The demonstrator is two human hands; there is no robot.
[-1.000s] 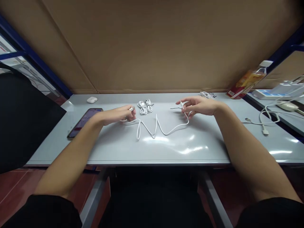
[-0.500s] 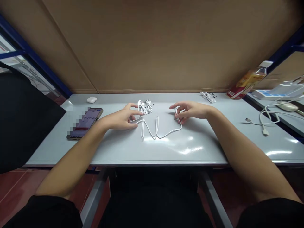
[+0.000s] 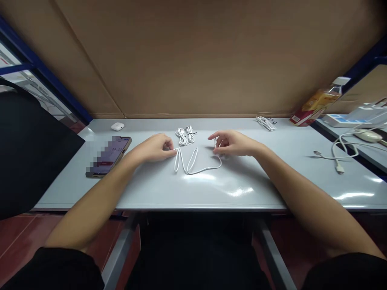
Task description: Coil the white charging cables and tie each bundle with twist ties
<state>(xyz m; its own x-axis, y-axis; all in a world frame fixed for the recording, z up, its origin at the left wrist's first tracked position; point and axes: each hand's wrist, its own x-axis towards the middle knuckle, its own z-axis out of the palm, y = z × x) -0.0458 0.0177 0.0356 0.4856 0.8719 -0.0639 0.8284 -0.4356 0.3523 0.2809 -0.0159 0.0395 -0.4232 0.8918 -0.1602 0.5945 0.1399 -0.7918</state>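
Note:
A loose white USB cable lies in zigzag folds on the grey table between my hands. My left hand is closed at the cable's left end, its fingers curled and the thumb tip against the folds. The plug at that end is hidden by the fingers. My right hand pinches the white plug at the other end between thumb and fingers, with the index finger stretched out. Just behind the folds rest two coiled white cables, one on the left and one tied with a dark band.
At the left are a phone and a white earbud case. Another coiled cable lies near the back panel. On the right stand a leaning drink bottle, a power strip and loose charging cables.
My right hand has moved left with the plug, bringing the cable's folds closer together. The fingers of my left hand have curled in, and that hand sits slightly farther back.

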